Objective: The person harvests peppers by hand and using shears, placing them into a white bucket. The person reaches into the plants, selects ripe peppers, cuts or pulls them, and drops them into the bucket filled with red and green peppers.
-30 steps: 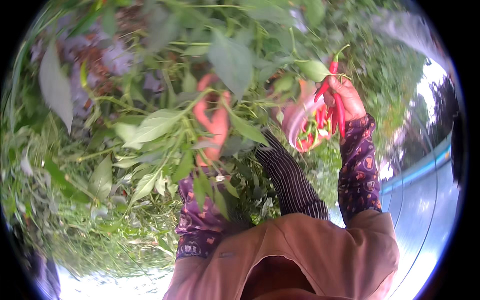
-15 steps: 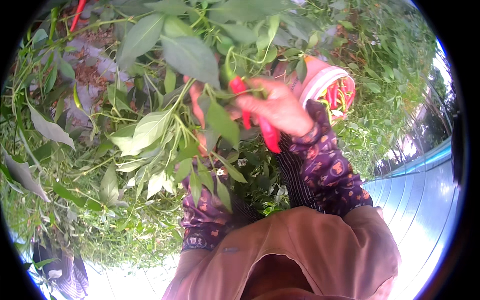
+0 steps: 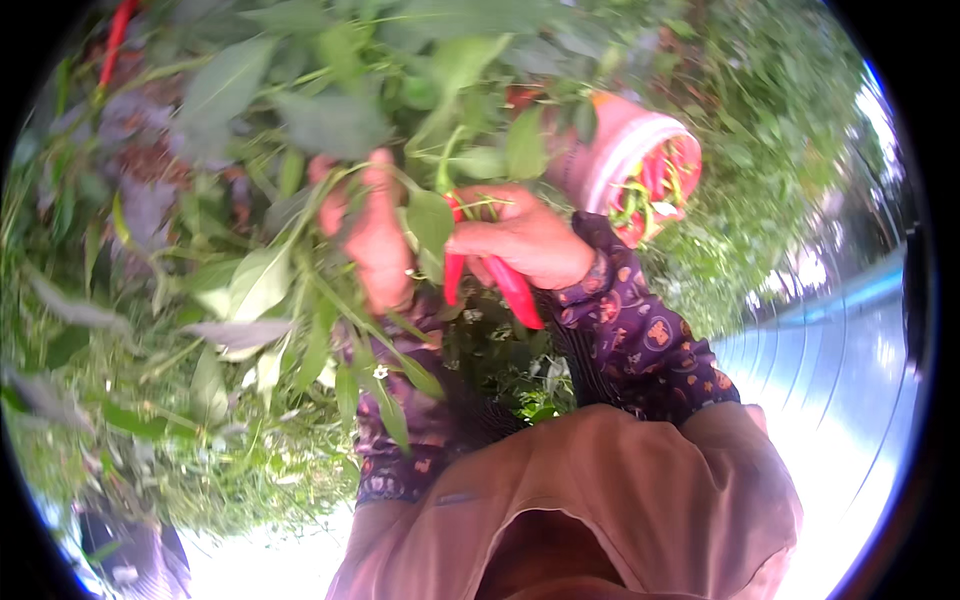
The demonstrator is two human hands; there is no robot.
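My right hand [image 3: 525, 235] is closed on a few red chili peppers [image 3: 516, 295], which hang below its fingers with their green stems poking out on top. One of them, with a long curved green stalk, is at the fingertips. To its left, my left hand [image 3: 378, 245] is among the leaves of a chili plant [image 3: 262, 285]. Its thumb and fingers are curled about a thin green branch [image 3: 345, 182], and leaves partly cover the fingertips.
A tilted pink bucket [image 3: 597, 165] with a pale rim, containing red and green chilis [image 3: 660, 180], lies among plants beyond my right hand. Another red chili [image 3: 117, 40] hangs at the far left. Shiny sheeting [image 3: 830, 370] curves along the right. A dark striped item [image 3: 135, 555] sits lower left.
My left hand has come more into view from behind the leaves, shifting left. My right hand, still holding the chilis, has moved slightly left and down. The foliage has swayed.
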